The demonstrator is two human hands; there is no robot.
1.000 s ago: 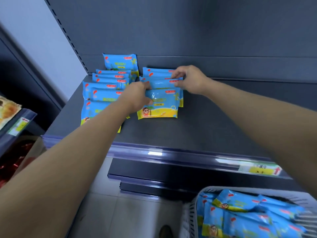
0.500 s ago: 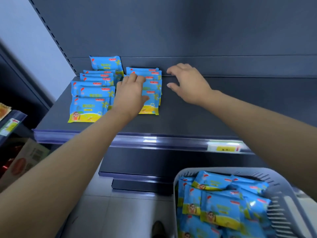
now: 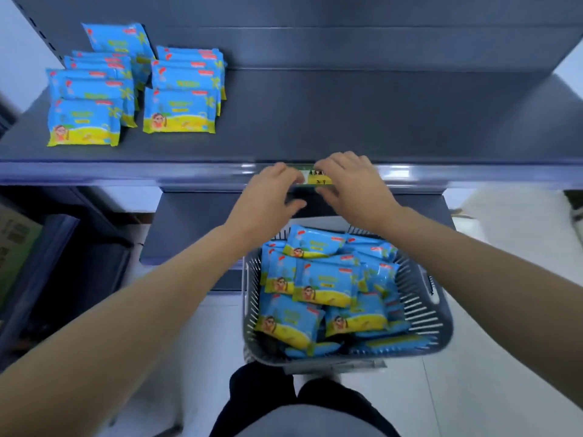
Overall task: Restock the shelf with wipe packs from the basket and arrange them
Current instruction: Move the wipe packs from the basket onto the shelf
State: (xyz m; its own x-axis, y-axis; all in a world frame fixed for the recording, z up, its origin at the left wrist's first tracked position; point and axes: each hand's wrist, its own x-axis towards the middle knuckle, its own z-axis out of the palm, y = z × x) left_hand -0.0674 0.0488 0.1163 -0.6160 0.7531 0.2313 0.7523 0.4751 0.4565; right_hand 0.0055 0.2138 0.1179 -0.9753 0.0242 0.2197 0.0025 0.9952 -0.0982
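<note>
Two rows of blue and yellow wipe packs lie on the dark shelf [image 3: 347, 121] at its left end: a left row [image 3: 85, 121] and a right row [image 3: 181, 110], with one pack [image 3: 116, 39] leaning on the back wall. A grey slatted basket [image 3: 419, 294] on the floor below holds several more wipe packs [image 3: 325, 282]. My left hand [image 3: 268, 197] and right hand [image 3: 353, 181] hover side by side in front of the shelf's front edge, above the basket. Both are empty, with fingers loosely bent.
A yellow price label [image 3: 318, 178] sits in the shelf's front rail between my hands. A lower shelf [image 3: 195, 222] juts out beneath. Another rack [image 3: 56, 247] stands at left. My legs [image 3: 299, 402] are behind the basket on the white floor.
Both hands have left the packs on the shelf and pulled back toward me, down to the front rail above the basket. The camera has tilted down, showing the whole basket.
</note>
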